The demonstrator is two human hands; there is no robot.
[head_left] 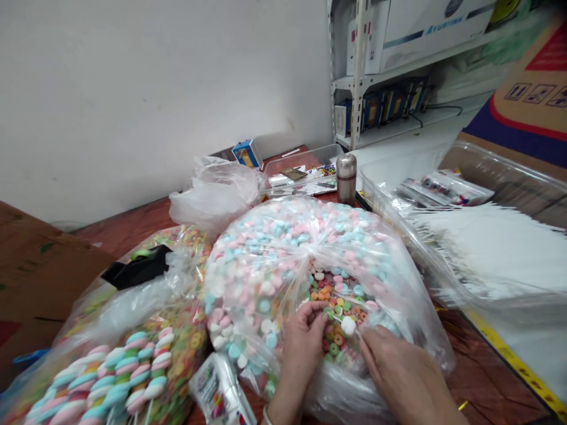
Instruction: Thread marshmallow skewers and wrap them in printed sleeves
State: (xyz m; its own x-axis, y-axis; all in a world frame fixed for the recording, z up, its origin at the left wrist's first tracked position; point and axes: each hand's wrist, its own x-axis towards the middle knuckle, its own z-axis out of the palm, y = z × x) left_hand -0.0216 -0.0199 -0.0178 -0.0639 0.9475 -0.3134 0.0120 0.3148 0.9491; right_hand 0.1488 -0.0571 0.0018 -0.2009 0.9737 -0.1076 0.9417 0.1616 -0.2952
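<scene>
Pastel pink, blue and white marshmallow twists (126,369) on sticks lie at left, over a clear bag of cereal rings (195,339); they look soft and light, so better lifted by the stick than squeezed. Next, a stack of printed pouches (222,389), thin film, likely slippery. Mid-frame, the big clear bag (248,254) of pastel candies bulges on the table; bulky, probably fairly heavy whole, loose film that slides and crumples, so best gathered at the bunched top. Left hand (305,333) sits over its lower front, thumb and forefinger close together at the loose rings (339,339); can't tell if anything is clamped between them. Just right, a white marshmallow (348,326) sits on a thin pale stick (337,319): squashy, nearly weightless, dents if pinched, so hold the stick. Rings look dry, light and brittle; take by the outer edge, gently. Right hand (390,360) is right beside the marshmallow, fingers curled, seemingly clamped on the stick. Far right, a clear tub (414,260) of white sticks (491,251), light and slim.
</scene>
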